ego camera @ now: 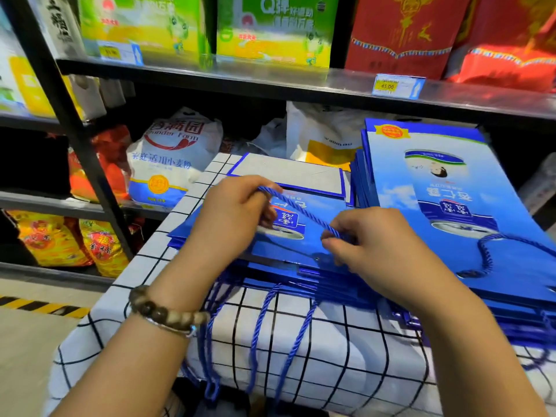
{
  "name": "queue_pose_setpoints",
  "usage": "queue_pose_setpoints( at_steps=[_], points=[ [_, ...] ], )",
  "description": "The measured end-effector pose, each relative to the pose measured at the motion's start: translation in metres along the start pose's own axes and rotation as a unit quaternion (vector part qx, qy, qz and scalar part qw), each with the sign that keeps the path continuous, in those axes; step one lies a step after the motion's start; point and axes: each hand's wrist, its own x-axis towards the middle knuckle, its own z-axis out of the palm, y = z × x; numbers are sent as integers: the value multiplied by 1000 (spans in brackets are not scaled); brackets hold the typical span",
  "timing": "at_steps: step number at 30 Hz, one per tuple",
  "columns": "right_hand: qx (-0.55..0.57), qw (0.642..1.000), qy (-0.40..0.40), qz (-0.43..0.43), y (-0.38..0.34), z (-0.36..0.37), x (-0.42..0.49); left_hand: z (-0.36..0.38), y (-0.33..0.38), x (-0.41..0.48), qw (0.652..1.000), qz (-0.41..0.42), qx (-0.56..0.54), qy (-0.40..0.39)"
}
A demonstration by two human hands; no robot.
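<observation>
— Where's the blue cord (301, 210)?
— Stretched above the flat blue bag (282, 248), which tops a pile on the checked cloth (331, 335).
— And the hands?
— The left hand (231, 218) curls round one end. The right hand (370, 245) pinches the other end at the bag's near edge. A second pile (451, 206) lies on the cloth's right side.

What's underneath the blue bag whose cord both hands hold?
Beneath the top bag lies a stack of flat blue bags, their rope handles hanging over the checked cloth. What the cloth covers is hidden.
</observation>
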Motion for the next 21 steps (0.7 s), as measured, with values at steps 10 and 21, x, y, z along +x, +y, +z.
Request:
queue_pose_setpoints(
  at_steps=[10, 21],
  points=[
    [294, 950, 60, 86, -10, 6, 34, -7, 26, -33, 981, 44, 188, -9],
    [104, 986, 118, -49, 6, 12, 28, 21, 6, -16, 987, -49, 47, -144]
  ],
)
